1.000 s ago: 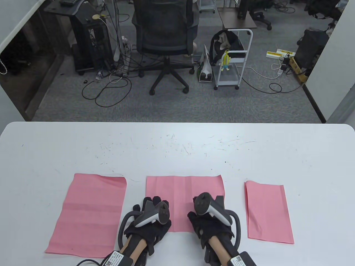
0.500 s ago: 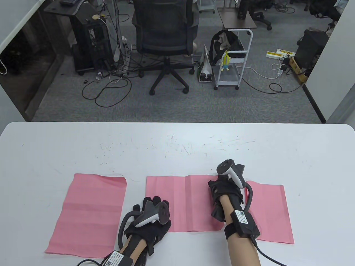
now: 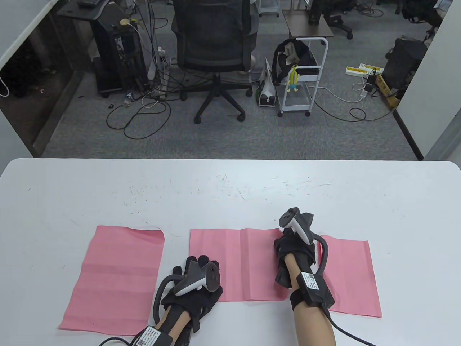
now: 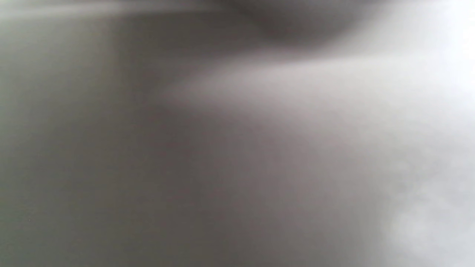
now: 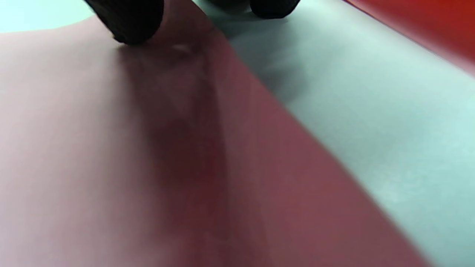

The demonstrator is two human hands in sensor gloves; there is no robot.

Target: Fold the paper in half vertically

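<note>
The middle pink paper (image 3: 236,263) lies flat, long axis left-right, left hand (image 3: 194,284) resting spread on its near-left corner, right hand (image 3: 295,248) touching its far-right edge, grip unclear, bare desk (image 3: 230,194) beyond.

Your left wrist view is all grey blur: darker at upper centre, paler right, perhaps a close surface.

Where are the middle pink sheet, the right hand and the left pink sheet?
middle pink sheet (image 3: 234,263): table view, bare centre by the crease.
right hand (image 3: 295,248): table view, back of glove.
left pink sheet (image 3: 115,277): table view, centre.
</note>
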